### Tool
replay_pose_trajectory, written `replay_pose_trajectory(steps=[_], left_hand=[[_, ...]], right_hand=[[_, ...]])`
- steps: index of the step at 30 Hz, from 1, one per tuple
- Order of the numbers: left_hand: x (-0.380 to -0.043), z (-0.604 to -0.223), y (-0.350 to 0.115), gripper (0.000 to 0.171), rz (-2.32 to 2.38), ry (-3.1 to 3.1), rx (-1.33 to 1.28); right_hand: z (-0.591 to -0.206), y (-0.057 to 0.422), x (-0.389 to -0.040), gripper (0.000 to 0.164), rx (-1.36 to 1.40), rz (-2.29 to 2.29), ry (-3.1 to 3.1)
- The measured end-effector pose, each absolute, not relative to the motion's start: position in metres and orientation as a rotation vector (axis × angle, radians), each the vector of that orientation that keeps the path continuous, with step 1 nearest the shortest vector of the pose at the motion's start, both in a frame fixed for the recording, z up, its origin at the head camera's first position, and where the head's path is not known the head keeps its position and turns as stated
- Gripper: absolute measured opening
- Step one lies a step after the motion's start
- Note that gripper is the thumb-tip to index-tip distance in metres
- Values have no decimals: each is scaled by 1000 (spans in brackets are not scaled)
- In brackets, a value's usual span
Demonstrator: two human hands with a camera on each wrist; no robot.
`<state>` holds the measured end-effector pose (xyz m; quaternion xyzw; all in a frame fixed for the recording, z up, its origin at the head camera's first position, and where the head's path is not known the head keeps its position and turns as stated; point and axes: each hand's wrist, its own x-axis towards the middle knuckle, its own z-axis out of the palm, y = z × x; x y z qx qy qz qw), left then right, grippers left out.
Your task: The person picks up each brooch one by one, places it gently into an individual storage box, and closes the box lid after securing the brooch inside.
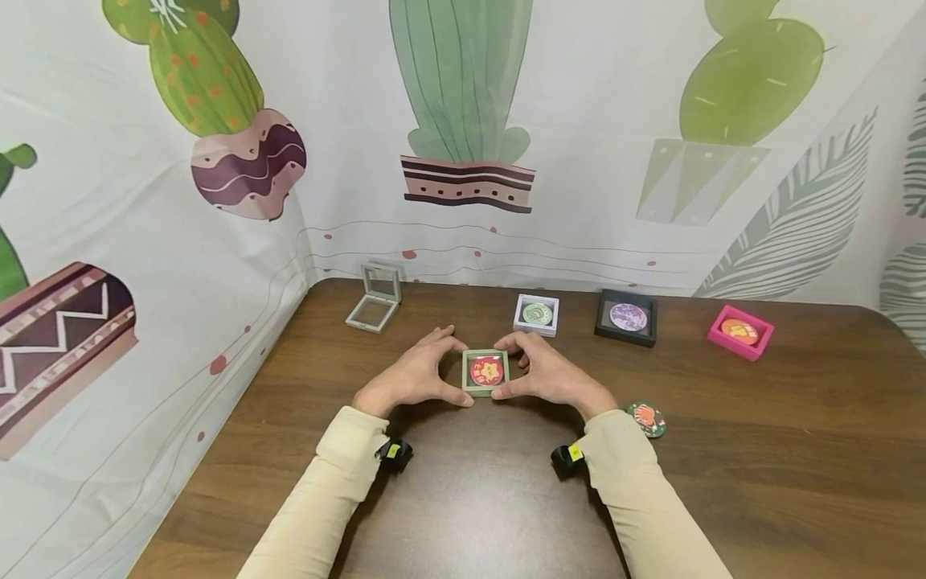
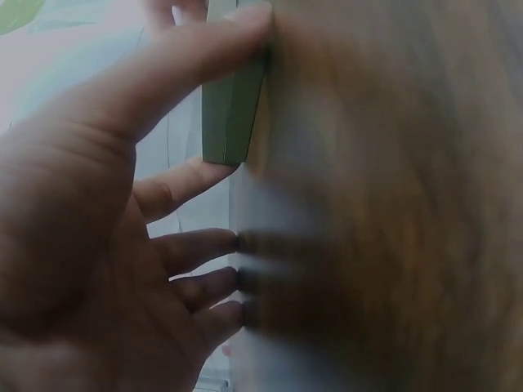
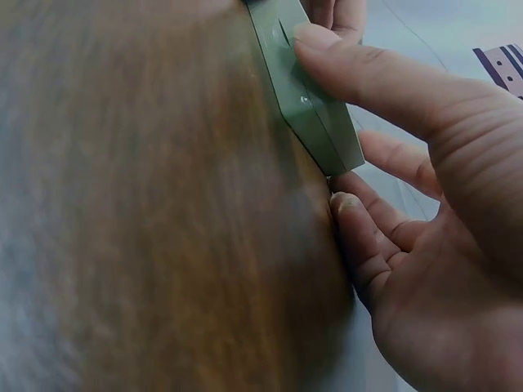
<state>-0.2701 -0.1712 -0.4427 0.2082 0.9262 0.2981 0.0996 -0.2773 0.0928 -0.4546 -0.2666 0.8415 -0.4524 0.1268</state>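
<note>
A small sage-green square display frame (image 1: pixel 486 353) with a red round badge (image 1: pixel 486 371) bearing a yellow star figure stands between both hands, mid-table. My left hand (image 1: pixel 415 374) pinches its left side; the left wrist view shows the thumb on the near face of the green frame (image 2: pixel 222 122) and the forefinger at its corner, the other fingertips reaching down to the tabletop. My right hand (image 1: pixel 550 374) pinches the right side. In the right wrist view that thumb lies on the near side of the frame (image 3: pixel 315 122), with fingers behind it.
Along the back stand an open grey hinged frame (image 1: pixel 370 327), a white frame (image 1: pixel 537 330) with a green badge, a black frame (image 1: pixel 602 315) with a purple badge and a pink frame (image 1: pixel 755 350). A loose green-rimmed badge (image 1: pixel 647 419) lies beside the right sleeve. Cactus-print cloth hangs behind.
</note>
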Motion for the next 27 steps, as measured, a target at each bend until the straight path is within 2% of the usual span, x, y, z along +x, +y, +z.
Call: replay_pose_trajectory(steps=[8,14,27], left_hand=[[-274,-442,-183,86,942,2698,671],[-279,-440,-199,82,1094,2718,633],[-298,-432,-239,50,1433,2903,474]], right_hand=[[-447,93,-274,71,-761,-1229,2515],[-445,99,-274,70,-749,-1204,2553],[-443,114,-276,67,-745,-1166,2607]])
